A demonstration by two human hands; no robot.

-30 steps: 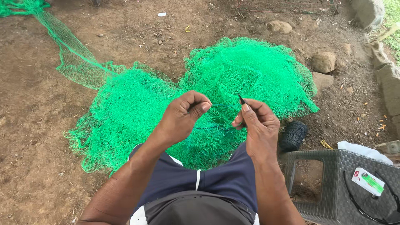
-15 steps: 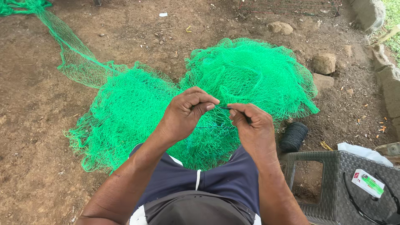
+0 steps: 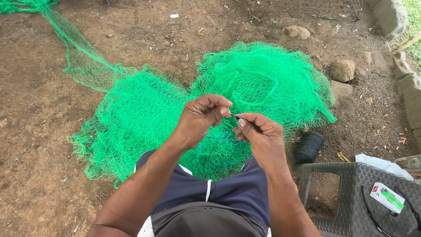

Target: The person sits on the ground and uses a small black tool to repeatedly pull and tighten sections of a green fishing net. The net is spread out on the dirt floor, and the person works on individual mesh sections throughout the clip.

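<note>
One green net [image 3: 184, 109] heaped on the dirt ground [image 3: 39, 131], one black twine spool [image 3: 309, 147], three stones [image 3: 342, 70]. Left hand [image 3: 201, 118] and right hand [image 3: 258, 136], both pinched shut on a thin dark tool [image 3: 233, 116], fingertips touching above the net. Tool mostly hidden; kind unclear.

Both forearms reach up from the bottom edge; left hand [image 3: 199, 119] and right hand [image 3: 258, 136] meet mid-frame, fingertips pinched together.
</note>
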